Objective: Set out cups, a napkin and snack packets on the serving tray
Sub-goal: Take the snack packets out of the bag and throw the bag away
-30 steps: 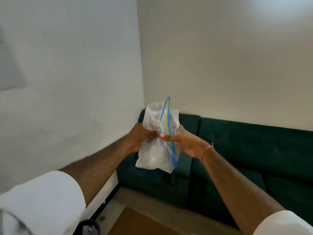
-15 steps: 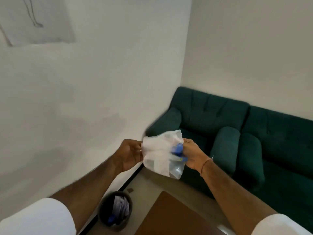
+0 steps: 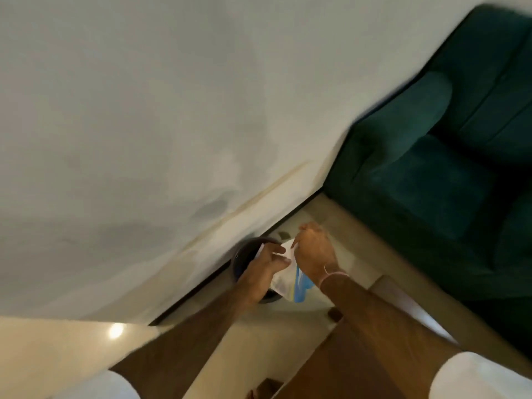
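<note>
both hands out in front, low, over a dark round bin [image 3: 244, 256] that sits on the floor against the wall. left hand [image 3: 263, 267] has its fingers pinched on the upper edge of a clear plastic zip bag [image 3: 288, 276], right hand [image 3: 313, 251] is closed on the same bag from the other side — so the bag hangs between them, directly above or just at the bin's rim (frame is motion-blurred, can't tell if it touches). blue zip strip shows at the lower end of the bag, near the right wrist. bag looks limp and near weightless, thin film, slick, crumples under any squeeze; contents not readable, cannot tell if anything's still in it. judgement: if it's being emptied or binned, hold by the stiffer zip strip or a corner, not mid-panel — film slides between fingertips and folds over itself. no tray, cups, napkin or snack packets in view, so task progress can't be read from here. green sofa [image 3: 431, 156] to the right, well apart from the hands; a brown wooden table edge [image 3: 331, 361] under the right forearm.
</note>
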`<state>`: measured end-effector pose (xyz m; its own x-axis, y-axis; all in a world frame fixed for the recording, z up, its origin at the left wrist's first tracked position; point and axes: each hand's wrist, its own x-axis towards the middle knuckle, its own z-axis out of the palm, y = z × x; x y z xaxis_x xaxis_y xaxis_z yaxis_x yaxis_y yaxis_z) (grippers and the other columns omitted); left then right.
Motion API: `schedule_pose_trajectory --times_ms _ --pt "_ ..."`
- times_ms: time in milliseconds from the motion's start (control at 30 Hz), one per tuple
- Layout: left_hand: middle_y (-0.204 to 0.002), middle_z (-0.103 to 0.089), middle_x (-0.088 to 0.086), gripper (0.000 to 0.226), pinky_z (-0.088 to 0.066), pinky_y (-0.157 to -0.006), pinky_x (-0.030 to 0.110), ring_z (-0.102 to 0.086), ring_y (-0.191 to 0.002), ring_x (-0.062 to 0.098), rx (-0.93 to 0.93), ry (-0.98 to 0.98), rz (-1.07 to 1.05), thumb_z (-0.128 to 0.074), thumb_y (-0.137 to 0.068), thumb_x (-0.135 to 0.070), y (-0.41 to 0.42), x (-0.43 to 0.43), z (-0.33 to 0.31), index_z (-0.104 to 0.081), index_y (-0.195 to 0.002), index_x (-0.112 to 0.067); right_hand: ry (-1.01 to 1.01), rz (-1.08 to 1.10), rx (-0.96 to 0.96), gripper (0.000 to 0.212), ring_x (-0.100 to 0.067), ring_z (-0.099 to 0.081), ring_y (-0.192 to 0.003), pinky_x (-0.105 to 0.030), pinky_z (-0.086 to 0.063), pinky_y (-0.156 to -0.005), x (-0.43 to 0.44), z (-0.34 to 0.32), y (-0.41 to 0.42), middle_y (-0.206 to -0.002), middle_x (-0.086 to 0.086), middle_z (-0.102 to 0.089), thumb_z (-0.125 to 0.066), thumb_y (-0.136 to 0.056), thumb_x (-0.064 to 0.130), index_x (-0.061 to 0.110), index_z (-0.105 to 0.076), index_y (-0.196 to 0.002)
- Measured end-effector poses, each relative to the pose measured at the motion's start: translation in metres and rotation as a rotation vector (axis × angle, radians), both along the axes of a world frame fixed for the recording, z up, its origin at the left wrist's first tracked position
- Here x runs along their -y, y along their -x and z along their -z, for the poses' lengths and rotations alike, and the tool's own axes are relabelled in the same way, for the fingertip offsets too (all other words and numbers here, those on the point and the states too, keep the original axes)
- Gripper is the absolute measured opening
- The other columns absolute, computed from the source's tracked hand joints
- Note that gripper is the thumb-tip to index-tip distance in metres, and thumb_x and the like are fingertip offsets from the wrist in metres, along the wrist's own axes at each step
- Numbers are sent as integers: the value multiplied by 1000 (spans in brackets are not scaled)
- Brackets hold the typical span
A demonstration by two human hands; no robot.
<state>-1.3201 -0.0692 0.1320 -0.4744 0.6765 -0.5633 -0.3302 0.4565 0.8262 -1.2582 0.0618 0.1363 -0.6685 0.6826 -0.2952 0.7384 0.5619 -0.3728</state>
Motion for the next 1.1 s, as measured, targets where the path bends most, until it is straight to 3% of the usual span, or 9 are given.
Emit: schedule_pose_trajectory --times_ms 100,267,400,533,667,833,900,967,1100 --pt "-106 -68 7 26 -51 -73 16 -63 -98 17 4 6 4 -66 -90 -4 14 11 81 -59 -114 -7 181 244 80 32 -39 -64 -110 -42 -54 -96 5 85 21 -120 -21 -67 -48 -91 16 7 -70 -113" --pt "-142 -52 8 87 -46 -107 42 -52 -130 25 -222 210 149 -89 -71 -17 36 8 211 -43 -145 -12 404 595 62 40 -41 -63 -117 -43 -54 -98 3 216 50 -129 -25 -63 -55 -90 12 -2 -64 -126" --pt "-152 -38 11 110 -36 -114 42 -41 -139 29 -380 330 342 -93 -62 -30 54 -2 295 -31 -151 -14 680 759 -89 45 -40 -57 -125 -48 -50 -103 9 301 71 -139 -22 -57 -51 -96 5 1 -51 -141" --pt "-142 -39 21 84 -41 -107 39 -47 -127 43 -568 504 471 -80 -73 -22 79 -13 367 -38 -145 -17 955 968 -206 47 -38 -51 -119 -52 -48 -94 12 351 81 -139 -15 -47 -35 -106 12 15 -32 -153" --pt "-141 -50 21 56 -44 -107 39 -54 -125 38 -550 544 559 -69 -87 -19 88 -15 422 -50 -138 -9 1047 992 -188 37 -35 -54 -104 -41 -53 -82 7 391 77 -129 -15 -48 -34 -104 9 15 -42 -139" --pt "-134 -61 16 62 -54 -97 38 -62 -117 32 -554 604 624 -73 -85 -32 93 -31 451 -51 -139 -9 1140 1002 -202 45 -40 -50 -120 -51 -46 -107 3 438 71 -134 -16 -49 -41 -91 -6 9 -52 -132" --pt "-151 -45 16 63 -46 -106 38 -51 -131 29 -668 758 740 -58 -95 -36 51 28 477 -35 -148 -12 1171 1005 -204 38 -39 -52 -113 -49 -48 -104 2 447 70 -128 -15 -50 -43 -90 -3 8 -54 -125" --pt "-163 -20 13 58 -29 -116 40 -29 -145 28 -441 764 845 -35 -105 -33 -59 107 495 -16 -155 -12 1197 996 -187 33 -38 -56 -115 -47 -50 -103 1 455 68 -124 -16 -55 -46 -90 2 8 -56 -121" --pt "-164 -13 10 55 -24 -117 40 -22 -147 27 -531 637 1036 -25 -108 -29 -138 168 509 -10 -157 -10 1196 924 -150 37 -36 -62 -117 -48 -50 -104 0 457 63 -129 -19 -63 -54 -88 17 8 -59 -123"
